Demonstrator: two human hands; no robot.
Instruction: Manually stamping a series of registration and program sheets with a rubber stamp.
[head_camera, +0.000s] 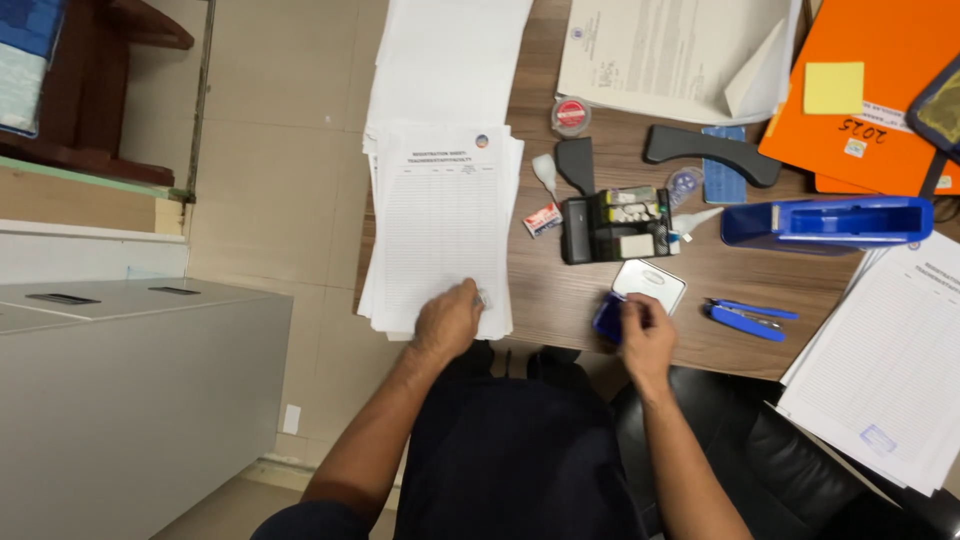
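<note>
Stamp pad (648, 290), a flat case with a pale open lid and a blue base, sits near the front edge of the brown desk (560, 290), and the right hand (645, 335) rests on its blue corner with fingers curled together on it. Left hand (448, 320) lies flat, fingers pressed down on the lower end of a stack of lined forms (442, 225) that overhangs the desk's left edge; something small shows at its fingertips, too small to tell. Just behind the pad stands a black desk organiser (615, 225), blocking the way straight back. A blue stapler (750, 318) lies right of the pad, and a blue tape dispenser (828, 222) sits beyond that. A small round tub with a red lid (571, 115) and a black curved hole punch (712, 152) lie further back. An orange folder (880, 110) bearing a yellow sticky note (833, 88) fills the far right corner. More forms (885, 370) are piled at the right edge. Bare wood between the forms and the pad leaves some open room
</note>
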